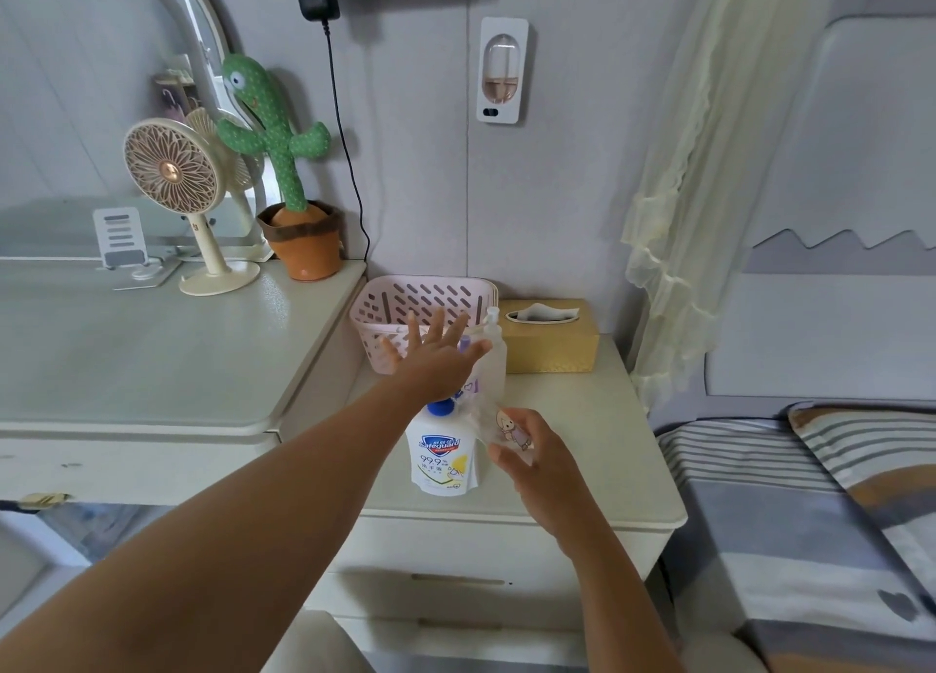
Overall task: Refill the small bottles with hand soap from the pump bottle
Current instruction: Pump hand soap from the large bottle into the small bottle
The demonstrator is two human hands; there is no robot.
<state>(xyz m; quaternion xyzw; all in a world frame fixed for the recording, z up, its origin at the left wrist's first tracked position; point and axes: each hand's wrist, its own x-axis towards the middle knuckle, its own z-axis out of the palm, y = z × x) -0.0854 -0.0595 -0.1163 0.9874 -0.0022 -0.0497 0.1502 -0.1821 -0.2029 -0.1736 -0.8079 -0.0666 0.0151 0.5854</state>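
**Soap refill at the pumping stage**

Cream nightstand (582, 419) carries the pump bottle (441, 457), blue cap under the left hand (436, 356), held flat and open. A small clear bottle (499, 432) is gripped by the right hand (544, 462) at its 3 o'clock. Next, a downward press is likely needed.

A single head-worn view looks forward and down, close above both hands (486, 404), with the surface (582, 449) beneath them.

Even, soft daylight, weak shadows; wide-angle bending toward 9 and 3 o'clock edges; slight motion blur on left hand (436, 353); no glare.
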